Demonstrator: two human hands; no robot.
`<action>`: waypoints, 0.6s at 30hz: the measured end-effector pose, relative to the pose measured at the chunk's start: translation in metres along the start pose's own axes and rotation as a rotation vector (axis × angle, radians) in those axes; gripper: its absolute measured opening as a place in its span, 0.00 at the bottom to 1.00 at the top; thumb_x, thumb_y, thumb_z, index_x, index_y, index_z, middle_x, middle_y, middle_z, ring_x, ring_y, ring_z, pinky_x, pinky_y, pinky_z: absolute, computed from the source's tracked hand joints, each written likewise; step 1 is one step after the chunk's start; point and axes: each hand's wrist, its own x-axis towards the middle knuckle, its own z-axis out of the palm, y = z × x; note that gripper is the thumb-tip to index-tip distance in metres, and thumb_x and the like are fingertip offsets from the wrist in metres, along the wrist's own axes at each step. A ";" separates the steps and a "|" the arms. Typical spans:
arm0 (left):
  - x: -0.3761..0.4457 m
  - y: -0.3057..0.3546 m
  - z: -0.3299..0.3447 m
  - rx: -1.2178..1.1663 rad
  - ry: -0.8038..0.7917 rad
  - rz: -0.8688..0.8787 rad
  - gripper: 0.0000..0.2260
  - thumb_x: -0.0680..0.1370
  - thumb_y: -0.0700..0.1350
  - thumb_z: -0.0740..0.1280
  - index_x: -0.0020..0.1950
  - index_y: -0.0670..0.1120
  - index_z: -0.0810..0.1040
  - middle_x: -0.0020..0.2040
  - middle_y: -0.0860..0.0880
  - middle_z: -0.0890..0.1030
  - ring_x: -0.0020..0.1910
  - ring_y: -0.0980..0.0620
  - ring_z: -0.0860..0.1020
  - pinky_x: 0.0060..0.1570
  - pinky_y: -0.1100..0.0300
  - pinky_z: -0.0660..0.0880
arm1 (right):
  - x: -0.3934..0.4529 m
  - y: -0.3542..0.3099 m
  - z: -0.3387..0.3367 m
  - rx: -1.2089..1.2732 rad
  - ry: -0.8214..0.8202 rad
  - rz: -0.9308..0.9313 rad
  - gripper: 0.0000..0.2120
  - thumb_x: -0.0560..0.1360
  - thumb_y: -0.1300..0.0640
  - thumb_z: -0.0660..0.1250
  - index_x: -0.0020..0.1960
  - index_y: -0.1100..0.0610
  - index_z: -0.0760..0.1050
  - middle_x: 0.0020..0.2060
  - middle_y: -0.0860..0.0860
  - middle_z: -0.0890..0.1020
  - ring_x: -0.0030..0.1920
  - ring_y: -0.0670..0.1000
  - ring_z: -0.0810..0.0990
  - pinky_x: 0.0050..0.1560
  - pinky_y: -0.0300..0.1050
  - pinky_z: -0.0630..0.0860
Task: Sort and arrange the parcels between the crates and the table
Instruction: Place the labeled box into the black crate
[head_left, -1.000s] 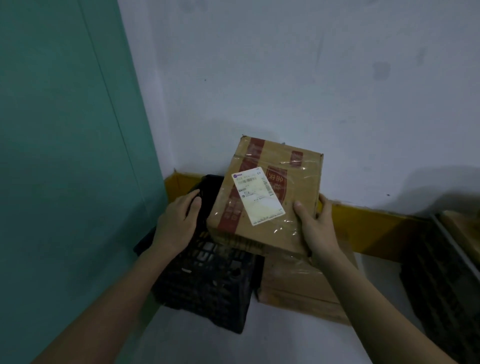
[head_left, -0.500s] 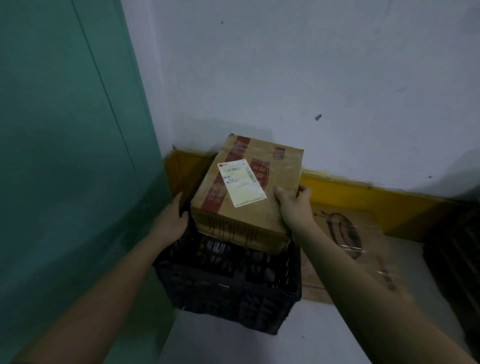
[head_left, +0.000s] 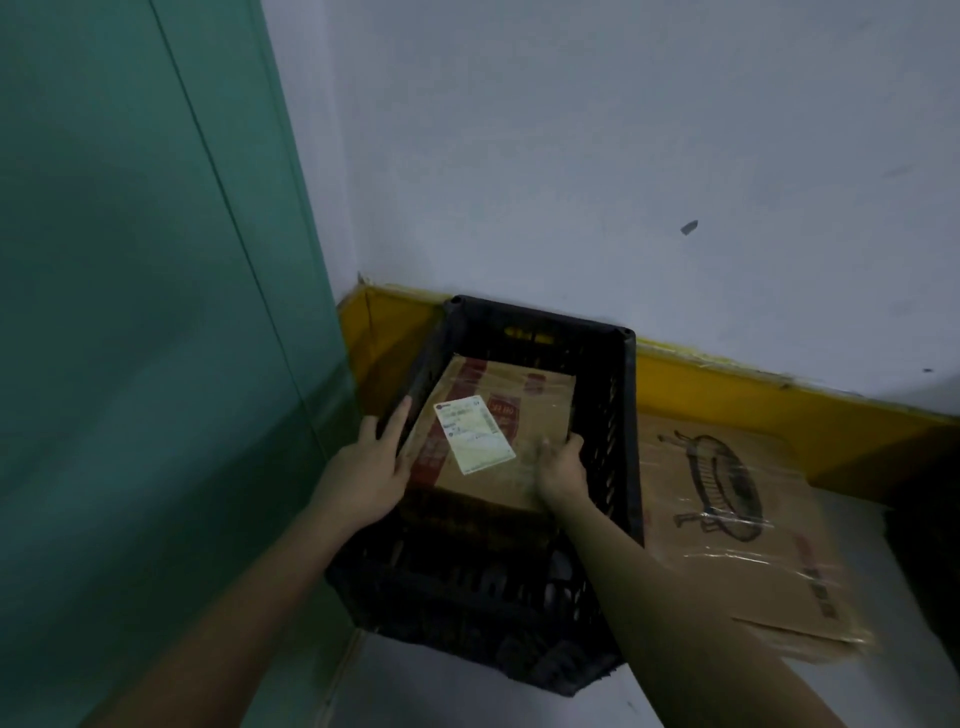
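Note:
A brown cardboard parcel with red tape and a white shipping label sits down inside the black plastic crate in the corner of the floor. My right hand grips the parcel's near right corner, fingers curled over its edge, inside the crate. Against the crate's left wall lies my left hand, its fingers straight along the rim beside the parcel; it holds nothing.
A large flat cardboard box with a black drawing lies on the floor right of the crate. A dark crate shows at the right edge. A green panel closes the left side, and a white wall with yellow skirting stands behind.
The parcel went from above the crate's rim down into the crate, carried by both hands. My left hand now lies along the crate's left rim.

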 end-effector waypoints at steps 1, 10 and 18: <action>0.000 0.000 0.000 0.014 -0.004 -0.004 0.34 0.83 0.56 0.56 0.79 0.59 0.35 0.78 0.41 0.55 0.53 0.41 0.78 0.42 0.55 0.75 | 0.002 0.001 0.002 -0.002 0.013 0.027 0.27 0.85 0.49 0.54 0.79 0.56 0.50 0.67 0.61 0.74 0.62 0.64 0.76 0.60 0.61 0.76; -0.003 0.001 -0.004 0.047 -0.006 0.017 0.34 0.82 0.56 0.59 0.81 0.56 0.41 0.76 0.41 0.56 0.51 0.43 0.77 0.45 0.54 0.77 | -0.003 0.000 0.014 -0.808 -0.158 -0.337 0.37 0.80 0.41 0.61 0.80 0.48 0.44 0.80 0.53 0.47 0.78 0.64 0.47 0.71 0.74 0.57; -0.004 -0.002 -0.003 0.007 -0.005 0.030 0.36 0.82 0.45 0.60 0.80 0.59 0.39 0.76 0.41 0.56 0.39 0.48 0.70 0.39 0.55 0.74 | -0.009 0.003 0.023 -1.156 -0.545 -0.382 0.54 0.69 0.29 0.67 0.78 0.39 0.32 0.78 0.48 0.30 0.77 0.65 0.31 0.68 0.81 0.49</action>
